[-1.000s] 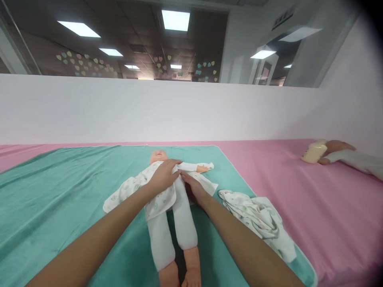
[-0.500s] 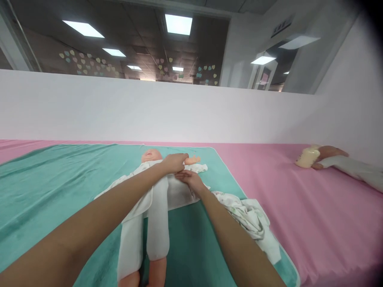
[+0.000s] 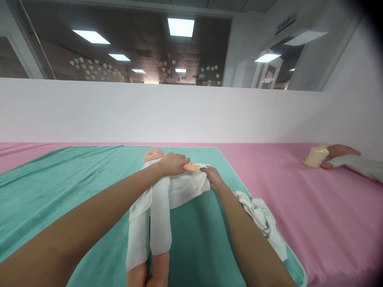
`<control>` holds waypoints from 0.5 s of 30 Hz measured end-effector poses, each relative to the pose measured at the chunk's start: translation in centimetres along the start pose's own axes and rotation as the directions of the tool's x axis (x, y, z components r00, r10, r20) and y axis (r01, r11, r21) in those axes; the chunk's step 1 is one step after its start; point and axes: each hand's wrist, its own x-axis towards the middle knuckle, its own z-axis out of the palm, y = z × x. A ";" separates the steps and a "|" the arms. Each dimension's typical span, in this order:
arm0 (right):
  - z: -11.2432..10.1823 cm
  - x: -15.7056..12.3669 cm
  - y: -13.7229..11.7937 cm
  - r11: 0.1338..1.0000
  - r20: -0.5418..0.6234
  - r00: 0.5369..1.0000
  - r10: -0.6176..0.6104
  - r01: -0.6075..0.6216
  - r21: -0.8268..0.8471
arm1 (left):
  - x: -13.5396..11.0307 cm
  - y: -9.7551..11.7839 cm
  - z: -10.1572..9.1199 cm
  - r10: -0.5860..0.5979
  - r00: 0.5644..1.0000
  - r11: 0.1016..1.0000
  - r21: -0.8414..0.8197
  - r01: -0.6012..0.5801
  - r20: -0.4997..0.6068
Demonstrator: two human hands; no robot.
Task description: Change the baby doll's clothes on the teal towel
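A baby doll [image 3: 160, 227] lies on its back, head toward the wall, in white trousers with its lower legs bare. My left hand [image 3: 174, 163] is closed around the doll's forearm, and the doll's small hand [image 3: 191, 167] sticks out past my fingers. Spread to the right of the doll's body is a white baby garment [image 3: 187, 189]. My right hand [image 3: 213, 177] pinches the outer edge of that garment, with the fingertips partly hidden. Part of the doll's chest is covered by my left forearm.
Beneath the doll is a green blanket [image 3: 98, 175] over a pink table cover [image 3: 287, 187]. Crumpled white printed cloth [image 3: 263, 217] lies by my right forearm. At the far right are a pale yellow bottle [image 3: 316, 156] and another doll [image 3: 344, 150]. A white wall [image 3: 179, 113] stands behind.
My right hand has moved right, from beside my left hand to the garment's outer edge. The garment looks more spread out. My left hand still holds the doll's arm; the view has shifted slightly.
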 end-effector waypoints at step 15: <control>-1.8 -0.6 -2.1 0.717 0.101 0.994 -0.038 -0.043 0.695 | 3.8 0.6 2.3 -0.133 0.966 0.991 0.037 0.128 0.224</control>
